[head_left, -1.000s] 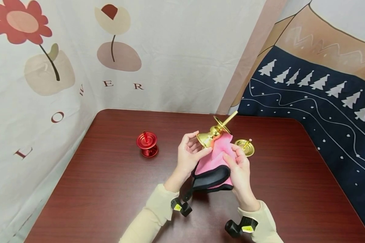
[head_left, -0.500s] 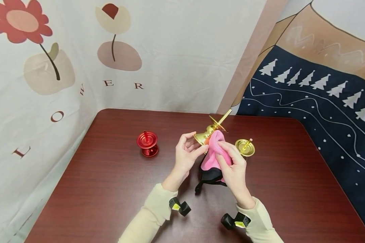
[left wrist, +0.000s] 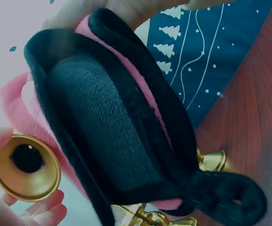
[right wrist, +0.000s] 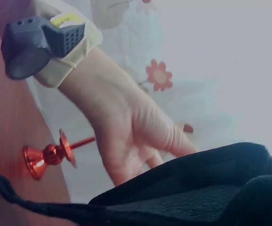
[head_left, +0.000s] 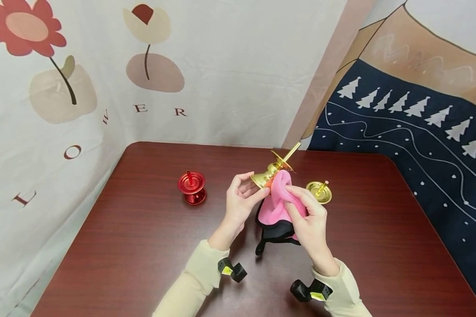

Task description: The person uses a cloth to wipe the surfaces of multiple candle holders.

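My left hand (head_left: 239, 203) grips a gold candlestick (head_left: 264, 175) by its flared base, tilted with its spike pointing up and right. In the left wrist view the hollow underside of the base (left wrist: 51, 174) faces the camera, a thumb and fingers around its rim. A pink cloth (head_left: 275, 211) with black trim and a hanging loop (left wrist: 230, 200) is pinched by my right hand (head_left: 312, 220) against the candlestick's body. Black lining (left wrist: 91, 113) of the folded cloth fills much of the left wrist view. The right fingertips are partly hidden in its folds.
A red candlestick (head_left: 191, 187) stands left of my hands on the dark wooden table (head_left: 150, 246). Just right of the cloth is another gold candlestick (head_left: 319, 192). A printed curtain (head_left: 230, 79) hangs behind the table's far edge.
The cloth, earlier spread lower with more black lining showing, is now bunched higher over the candlestick. The right hand has turned over it; the left hand and candlestick have shifted slightly left.
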### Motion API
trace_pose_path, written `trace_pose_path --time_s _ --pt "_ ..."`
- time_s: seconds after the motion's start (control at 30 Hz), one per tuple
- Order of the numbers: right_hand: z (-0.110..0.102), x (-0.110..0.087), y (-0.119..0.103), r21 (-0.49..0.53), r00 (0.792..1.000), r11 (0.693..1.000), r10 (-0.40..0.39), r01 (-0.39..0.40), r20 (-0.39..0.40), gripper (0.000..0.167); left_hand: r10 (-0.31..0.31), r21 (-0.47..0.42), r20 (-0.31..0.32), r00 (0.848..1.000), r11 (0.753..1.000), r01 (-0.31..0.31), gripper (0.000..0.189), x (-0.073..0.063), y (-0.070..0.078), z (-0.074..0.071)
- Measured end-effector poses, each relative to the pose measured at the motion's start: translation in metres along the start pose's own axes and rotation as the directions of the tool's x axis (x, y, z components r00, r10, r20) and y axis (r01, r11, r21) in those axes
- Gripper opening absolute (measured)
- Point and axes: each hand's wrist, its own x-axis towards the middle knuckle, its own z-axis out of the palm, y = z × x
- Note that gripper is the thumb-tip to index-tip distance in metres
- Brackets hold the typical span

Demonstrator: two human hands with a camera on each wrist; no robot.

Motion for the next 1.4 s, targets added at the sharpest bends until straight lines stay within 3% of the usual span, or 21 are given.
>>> trace_pose_path --time_s 0.2,0.3,0.37,0.43,0.57,0.67,0.77,0.97,1.03,1.1,1.23,1.4 --pt "0.002 0.001 -0.008 0.010 0.998 0.999 -0.034 0.033 0.062 0.031 0.018 0.001 0.014 1.000 1.000 -0.019 0.049 -0.005 0.007 0.000" --pt "-0.001 0.000 -0.011 0.035 0.998 0.999 0.029 -0.031 0.064 0.029 0.019 -0.037 0.022 1.000 0.999 -0.019 0.049 -0.007 0.015 0.000" --pt "-0.004 -0.001 -0.011 0.064 0.988 0.988 0.135 -0.140 0.073 0.028 0.017 -0.067 0.030 0.999 0.998 -0.015 0.047 -0.008 0.020 0.001" --pt "-0.007 0.001 -0.011 0.111 0.959 0.955 0.268 -0.276 0.088 0.028 0.010 -0.094 0.043 0.999 0.996 -0.006 0.046 -0.009 0.025 0.001" --pt "-0.011 0.006 -0.009 0.212 0.851 0.824 0.508 -0.526 0.136 0.030 -0.029 -0.106 0.058 0.998 0.994 0.035 0.044 -0.011 0.030 0.003" --pt "-0.013 0.010 -0.006 0.277 0.781 0.730 0.597 -0.624 0.185 0.029 -0.064 -0.091 0.058 0.996 0.993 0.069 0.042 -0.012 0.030 0.003" --pt "-0.013 0.015 -0.003 0.326 0.745 0.672 0.625 -0.665 0.233 0.030 -0.102 -0.073 0.073 0.992 0.992 0.108 0.037 -0.012 0.031 0.002" --pt "-0.015 0.022 0.003 0.355 0.715 0.620 0.614 -0.700 0.335 0.036 -0.204 -0.041 0.140 0.969 0.977 0.211 0.033 -0.013 0.035 -0.003" --pt "-0.016 0.022 0.004 0.355 0.705 0.609 0.615 -0.709 0.354 0.036 -0.202 -0.019 0.143 0.969 0.978 0.207 0.034 -0.012 0.035 -0.004" --pt "-0.016 0.021 0.004 0.356 0.702 0.605 0.611 -0.713 0.366 0.035 -0.170 -0.003 0.134 0.976 0.985 0.172 0.037 -0.012 0.034 -0.004" --pt "-0.017 0.019 0.001 0.335 0.693 0.606 0.618 -0.721 0.373 0.033 -0.051 0.044 0.106 0.993 0.998 0.046 0.047 -0.010 0.032 -0.004" --pt "-0.021 0.016 -0.008 0.318 0.694 0.619 0.605 -0.718 0.389 0.033 0.048 0.080 0.069 0.996 0.995 -0.054 0.051 -0.006 0.029 -0.006"
